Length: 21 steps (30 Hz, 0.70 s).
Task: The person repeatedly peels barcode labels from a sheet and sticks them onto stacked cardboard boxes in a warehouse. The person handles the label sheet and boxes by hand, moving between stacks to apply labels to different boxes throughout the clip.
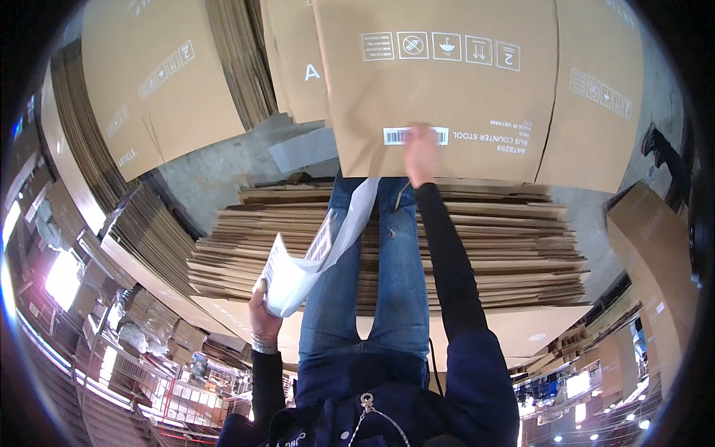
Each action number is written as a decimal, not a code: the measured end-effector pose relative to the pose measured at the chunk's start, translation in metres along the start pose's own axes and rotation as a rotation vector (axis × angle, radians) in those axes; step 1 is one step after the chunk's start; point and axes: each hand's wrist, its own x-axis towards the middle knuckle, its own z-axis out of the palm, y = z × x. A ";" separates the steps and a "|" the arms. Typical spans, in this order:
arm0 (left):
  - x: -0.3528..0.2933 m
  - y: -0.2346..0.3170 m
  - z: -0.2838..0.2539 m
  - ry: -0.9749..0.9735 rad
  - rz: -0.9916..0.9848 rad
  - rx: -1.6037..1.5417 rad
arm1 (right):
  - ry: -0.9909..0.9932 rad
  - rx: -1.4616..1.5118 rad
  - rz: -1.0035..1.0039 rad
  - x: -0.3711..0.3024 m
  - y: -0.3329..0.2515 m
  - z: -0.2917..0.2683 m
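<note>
1. Left hand (267, 314): low left of centre, about 8 o'clock in view. Thumb and fingers pinch the lower end of a white label strip (298, 279).
2. Label strip: curls up out of the left hand toward 1 o'clock, tail reaching the near edge of the upright-printed brown carton (447, 97). Printed patches visible on its inner face.
3. Right hand (422, 153): 1 to 2 o'clock from the left hand, well apart from it, over the carton's near face. Motion-blurred; fingers lie over the barcode label (393, 136). Can't tell whether they're spread, together or pinching.
4. Barcode label: white, partly covered, ends showing at 9 and 3 o'clock of the right hand. Sits near the carton's lower edge.
5. Flattened-carton stack (514, 249): 4 to 5 o'clock from the right hand, behind the legs in blue jeans (402, 261).
6. Second carton stack (164, 74): 11 o'clock from the left hand.
</note>
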 end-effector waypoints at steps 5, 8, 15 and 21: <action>0.004 0.018 0.032 -0.051 -0.010 0.098 | 0.016 0.234 -0.200 -0.002 -0.029 0.046; 0.012 0.039 0.051 -0.123 -0.094 0.171 | -0.039 0.590 0.468 0.014 -0.020 -0.014; 0.045 0.057 0.102 -0.237 -0.066 0.335 | -0.913 1.443 0.131 -0.045 -0.141 -0.212; 0.033 0.057 0.135 -0.552 0.369 0.511 | -0.275 1.367 0.391 -0.053 -0.199 -0.252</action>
